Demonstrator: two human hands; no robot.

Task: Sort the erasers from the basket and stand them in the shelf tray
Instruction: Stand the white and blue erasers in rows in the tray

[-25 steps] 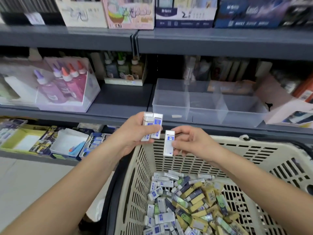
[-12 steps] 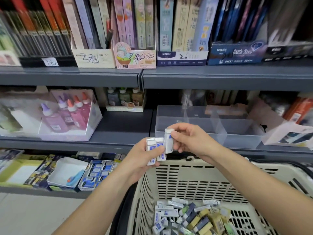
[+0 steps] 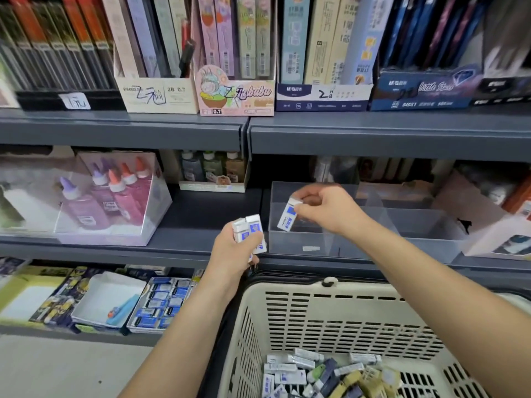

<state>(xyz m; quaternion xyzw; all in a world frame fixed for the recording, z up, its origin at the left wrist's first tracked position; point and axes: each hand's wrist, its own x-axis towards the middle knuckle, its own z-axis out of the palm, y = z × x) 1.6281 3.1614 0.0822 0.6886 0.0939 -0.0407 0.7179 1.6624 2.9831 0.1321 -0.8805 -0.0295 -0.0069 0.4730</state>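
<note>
While the right hand (image 3: 324, 209) pinched one white-and-blue eraser (image 3: 288, 216), tilted, at the leftmost compartment of the clear shelf tray (image 3: 416, 245), the left hand (image 3: 234, 255) gripped a small bundle of erasers (image 3: 250, 228) just left of the tray. Below both, the cream basket (image 3: 373, 288) held a loose heap of mixed erasers (image 3: 316, 374).

**A stationery shop aisle**

Grey shelving (image 3: 373, 133) is carrying display cartons (image 3: 156, 96) marked 2B and 0.7, glue bottles (image 3: 113, 193) are standing in a clear case (image 3: 161, 205), and a plastic shopping basket (image 3: 287, 288) is holding wrapped erasers (image 3: 288, 377) in bulk.
</note>
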